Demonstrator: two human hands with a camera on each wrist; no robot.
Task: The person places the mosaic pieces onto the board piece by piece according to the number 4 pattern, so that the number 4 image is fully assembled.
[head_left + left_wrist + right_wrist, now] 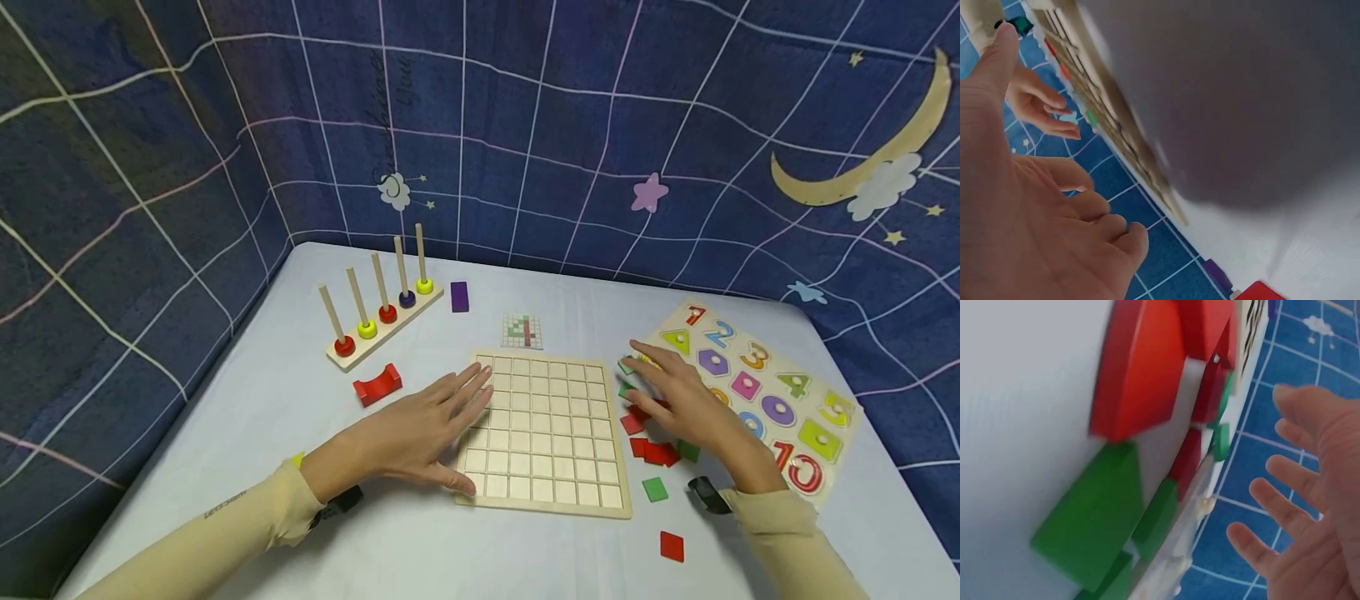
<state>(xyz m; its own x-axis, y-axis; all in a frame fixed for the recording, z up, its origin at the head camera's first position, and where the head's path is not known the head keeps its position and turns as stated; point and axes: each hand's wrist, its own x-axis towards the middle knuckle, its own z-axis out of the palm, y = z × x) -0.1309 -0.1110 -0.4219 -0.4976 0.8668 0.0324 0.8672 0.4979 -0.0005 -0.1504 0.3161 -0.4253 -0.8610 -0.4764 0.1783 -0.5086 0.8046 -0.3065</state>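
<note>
A wooden grid board (551, 433) with bare square cells lies flat in the middle of the table. My left hand (423, 425) is spread at the board's left edge, fingers extended and holding nothing; whether it touches the rim I cannot tell. Over the loose tiles at the board's right, my right hand (686, 400) hovers with relaxed fingers and nothing in them. Those tiles are red (660, 454) and green (655, 489) squares; some are hidden under the hand. In the right wrist view, a green tile (1094, 515) and a red tile (1138, 375) lie beneath the palm.
Behind the board lies a small pattern card (522, 331) with coloured squares. At left stand a peg stacker (386, 321) with coloured rings, a red curved block (378, 385) and a purple block (459, 297). A number-and-shape puzzle board (757, 383) lies at right. One red tile (672, 547) sits nearer the front.
</note>
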